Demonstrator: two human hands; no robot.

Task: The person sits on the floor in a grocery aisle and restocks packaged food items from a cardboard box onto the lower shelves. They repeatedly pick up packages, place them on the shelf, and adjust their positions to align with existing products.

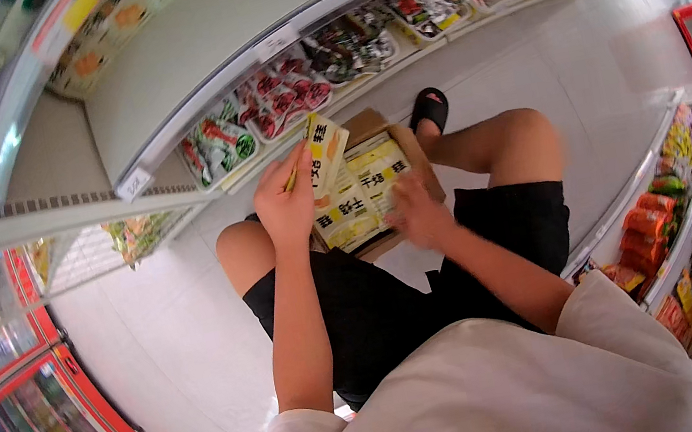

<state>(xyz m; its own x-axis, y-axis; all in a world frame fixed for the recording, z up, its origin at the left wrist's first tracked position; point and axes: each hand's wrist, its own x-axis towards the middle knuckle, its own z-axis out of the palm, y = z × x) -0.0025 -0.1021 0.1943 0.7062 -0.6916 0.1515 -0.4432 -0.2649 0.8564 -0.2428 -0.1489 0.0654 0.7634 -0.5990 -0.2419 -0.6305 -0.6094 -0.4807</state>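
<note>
My left hand [288,202] grips a yellow and cream snack packet [329,149], holding it above the left part of an open cardboard box [424,164]. Printed characters and a food picture show on the packet's front. Inside the box lie several flat yellow packets [372,166] of similar look, also bearing writing. Over the box's right side is my right hand [418,210], blurred, with its fingers over the packets. Whether those fingers hold one cannot be made out. The box stands on the floor between my legs.
Ahead is a shelf unit [210,73] with price tags; its lowest level holds white trays [266,136] of red and dark packets. Shelves of packaged food [646,225] stand at the right. Red-framed glass-front cabinets [53,406] line the left. Pale tiled floor [145,335] lies between.
</note>
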